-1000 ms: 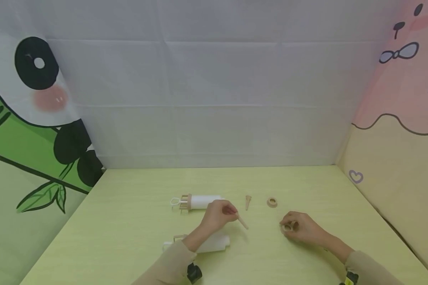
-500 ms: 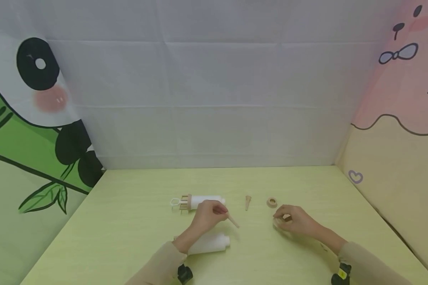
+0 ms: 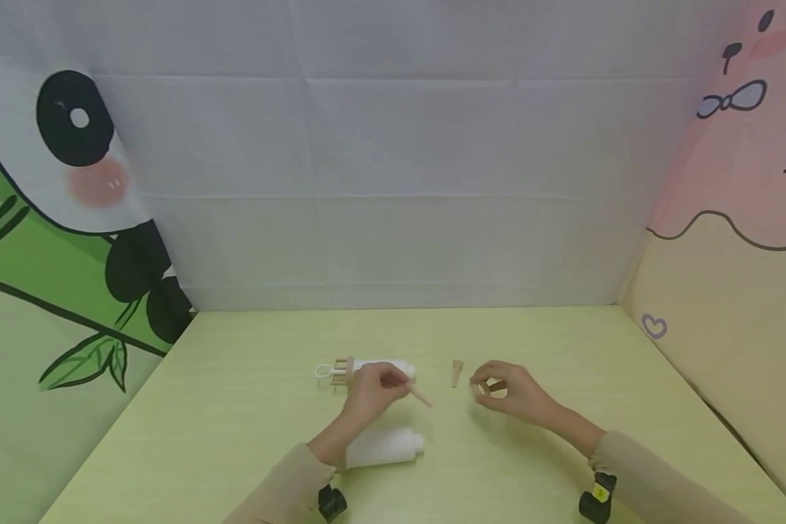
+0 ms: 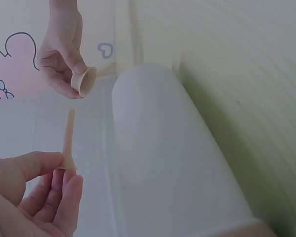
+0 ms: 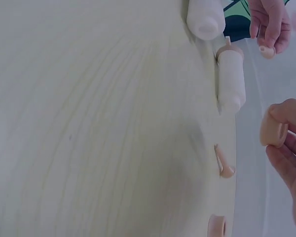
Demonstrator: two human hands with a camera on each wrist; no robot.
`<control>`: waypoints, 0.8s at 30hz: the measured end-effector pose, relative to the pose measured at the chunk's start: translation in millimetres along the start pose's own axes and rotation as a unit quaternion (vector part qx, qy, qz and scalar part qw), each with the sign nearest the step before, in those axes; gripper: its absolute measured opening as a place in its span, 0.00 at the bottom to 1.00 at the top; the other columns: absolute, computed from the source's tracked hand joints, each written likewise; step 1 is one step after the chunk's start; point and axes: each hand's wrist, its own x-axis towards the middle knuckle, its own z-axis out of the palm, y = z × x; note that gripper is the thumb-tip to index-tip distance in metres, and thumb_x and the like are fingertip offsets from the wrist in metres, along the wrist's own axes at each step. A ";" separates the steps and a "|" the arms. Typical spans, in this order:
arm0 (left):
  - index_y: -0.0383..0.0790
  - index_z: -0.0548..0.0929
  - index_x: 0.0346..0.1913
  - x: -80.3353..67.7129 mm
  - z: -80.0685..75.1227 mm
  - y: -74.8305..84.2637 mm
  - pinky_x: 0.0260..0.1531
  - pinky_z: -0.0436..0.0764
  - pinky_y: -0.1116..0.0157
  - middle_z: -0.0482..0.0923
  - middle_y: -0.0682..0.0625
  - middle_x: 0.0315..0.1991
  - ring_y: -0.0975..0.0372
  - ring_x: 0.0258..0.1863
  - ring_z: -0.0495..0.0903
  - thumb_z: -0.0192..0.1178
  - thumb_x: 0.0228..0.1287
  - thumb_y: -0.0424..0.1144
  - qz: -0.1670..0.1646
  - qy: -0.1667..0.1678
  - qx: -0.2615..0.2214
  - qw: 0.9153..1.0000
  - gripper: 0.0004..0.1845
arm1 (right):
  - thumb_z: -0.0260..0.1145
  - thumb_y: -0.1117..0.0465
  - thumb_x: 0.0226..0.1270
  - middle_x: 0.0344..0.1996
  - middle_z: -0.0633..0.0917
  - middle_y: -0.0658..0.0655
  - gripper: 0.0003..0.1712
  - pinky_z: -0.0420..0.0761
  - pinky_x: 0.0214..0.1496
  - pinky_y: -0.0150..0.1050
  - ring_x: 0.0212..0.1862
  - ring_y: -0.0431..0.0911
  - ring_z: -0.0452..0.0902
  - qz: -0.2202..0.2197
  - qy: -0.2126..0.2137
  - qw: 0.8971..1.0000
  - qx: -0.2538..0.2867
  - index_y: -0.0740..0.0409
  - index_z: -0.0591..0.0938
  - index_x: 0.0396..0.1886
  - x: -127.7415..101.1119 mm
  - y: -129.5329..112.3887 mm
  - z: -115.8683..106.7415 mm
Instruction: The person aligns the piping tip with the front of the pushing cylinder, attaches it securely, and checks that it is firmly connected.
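The bottles (image 3: 385,447) at lower centre are white, the held nozzle (image 4: 68,133) and ring (image 5: 271,131) tan, the table (image 3: 236,393) pale yellow; upper right, a pink-and-cream backdrop (image 3: 727,291).

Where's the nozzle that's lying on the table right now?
In the head view, the nozzle lies on the table just left of the right hand, with the far bottle farther left.

The head view looks forward and down from the near side of the table (image 3: 236,407), farthest off. The left wrist view, low over the table, faces its right side, a bottle (image 4: 158,128) close up; the right wrist view faces the table's left side. All three share the left hand (image 3: 367,393) and right hand (image 3: 522,394).
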 end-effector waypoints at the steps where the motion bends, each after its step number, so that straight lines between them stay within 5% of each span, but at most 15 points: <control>1: 0.34 0.83 0.28 0.2 0.2 0.1 0.24 0.77 0.75 0.82 0.47 0.25 0.62 0.24 0.79 0.65 0.50 0.29 -0.001 0.005 0.002 1.000 0.02 | 0.68 0.67 0.53 0.36 0.80 0.53 0.11 0.82 0.34 0.35 0.33 0.42 0.75 -0.005 0.004 1.000 0.004 0.63 0.81 0.38 2.1 -2.3 1.7; 12: 0.36 0.83 0.30 2.0 4.4 5.4 0.30 0.79 0.72 0.82 0.48 0.27 0.61 0.28 0.80 0.65 0.52 0.31 0.011 0.072 -0.022 0.997 0.03 | 0.68 0.78 0.46 0.35 0.81 0.66 0.13 0.82 0.31 0.44 0.38 0.59 0.78 -0.056 0.075 0.994 0.059 0.70 0.80 0.35 26.9 -54.2 13.2; 24: 0.34 0.83 0.31 3.9 11.5 12.5 0.31 0.79 0.72 0.82 0.46 0.28 0.59 0.28 0.80 0.64 0.53 0.33 0.015 0.104 -0.066 0.992 0.04 | 0.67 0.79 0.47 0.38 0.79 0.67 0.15 0.82 0.37 0.43 0.38 0.53 0.77 -0.038 0.113 0.985 0.123 0.70 0.78 0.38 37.9 -63.4 28.0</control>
